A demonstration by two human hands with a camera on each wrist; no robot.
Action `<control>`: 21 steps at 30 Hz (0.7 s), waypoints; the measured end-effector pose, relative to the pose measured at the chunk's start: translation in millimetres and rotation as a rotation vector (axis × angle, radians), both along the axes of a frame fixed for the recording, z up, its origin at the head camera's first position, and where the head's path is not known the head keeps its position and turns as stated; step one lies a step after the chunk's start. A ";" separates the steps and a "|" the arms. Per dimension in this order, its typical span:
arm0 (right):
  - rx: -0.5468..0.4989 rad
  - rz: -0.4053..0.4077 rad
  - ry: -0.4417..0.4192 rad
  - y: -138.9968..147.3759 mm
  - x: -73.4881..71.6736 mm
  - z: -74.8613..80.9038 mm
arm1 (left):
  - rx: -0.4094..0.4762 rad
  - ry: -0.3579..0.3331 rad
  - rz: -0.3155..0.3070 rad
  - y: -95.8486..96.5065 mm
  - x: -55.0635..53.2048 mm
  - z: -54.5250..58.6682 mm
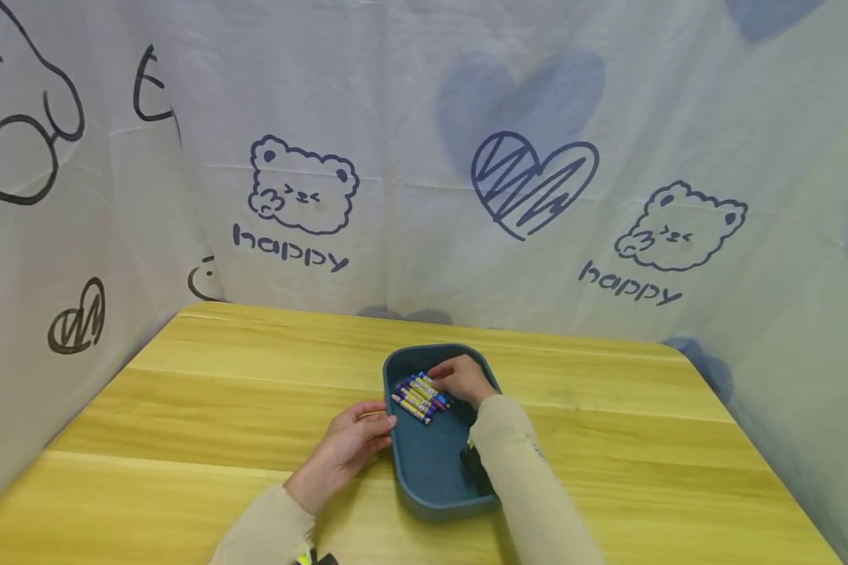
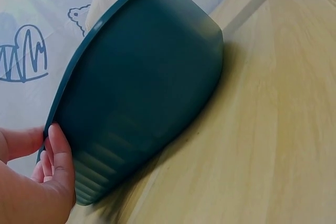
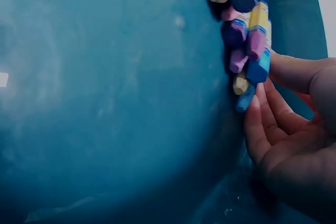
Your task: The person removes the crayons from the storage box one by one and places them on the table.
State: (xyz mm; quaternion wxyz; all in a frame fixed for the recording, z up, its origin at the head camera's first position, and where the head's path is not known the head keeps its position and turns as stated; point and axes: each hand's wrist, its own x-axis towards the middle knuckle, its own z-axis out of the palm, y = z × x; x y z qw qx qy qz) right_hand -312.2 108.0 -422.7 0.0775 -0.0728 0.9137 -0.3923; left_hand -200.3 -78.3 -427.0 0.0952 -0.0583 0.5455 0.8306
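Note:
A dark teal plastic bin (image 1: 434, 467) with rounded corners stands on the table. Near its far end lies a pile of crayons (image 1: 411, 404) in yellow-and-blue wrappers. My left hand (image 1: 342, 447) holds the bin's left rim; in the left wrist view, thumb and fingers pinch that rim (image 2: 80, 51) from both sides. Inside the bin, my right hand (image 1: 464, 379) is at the right side of the pile. The right wrist view shows its thumb and fingers pinching a blue crayon (image 3: 259, 68) at the pile's edge, beside pink, purple and cream ends.
The wood-grain table (image 1: 254, 377) extends around the bin on all sides. A white cloth (image 1: 396, 118) printed with bears and hearts hangs behind it and along both sides. Dark devices (image 1: 475, 463) are worn at the wrists over cream sleeves (image 1: 537, 486).

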 end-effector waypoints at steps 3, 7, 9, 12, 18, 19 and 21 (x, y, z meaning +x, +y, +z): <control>0.014 -0.002 0.013 -1.0 -0.4 -0.9 | 0.002 -0.006 0.001 0.0 0.0 1.7; 0.020 0.004 0.020 -1.4 -0.9 -1.6 | 0.008 -0.001 -0.002 -0.6 0.2 2.2; 0.011 0.000 0.013 -1.5 -0.9 -1.6 | 0.010 0.001 -0.007 -1.0 0.1 1.9; -0.004 -0.008 0.006 -1.3 -0.9 -1.4 | 0.014 0.004 -0.017 -1.3 0.0 1.8; -0.059 -0.035 -0.004 -0.9 0.5 -0.4 | 0.019 0.002 -0.025 -2.1 0.4 1.6; -0.066 -0.034 0.001 -0.7 0.7 0.3 | 0.019 0.003 -0.026 -2.3 0.4 1.7; -0.083 -0.041 0.003 -0.5 1.5 2.1 | 0.017 0.001 -0.029 -2.7 0.4 1.8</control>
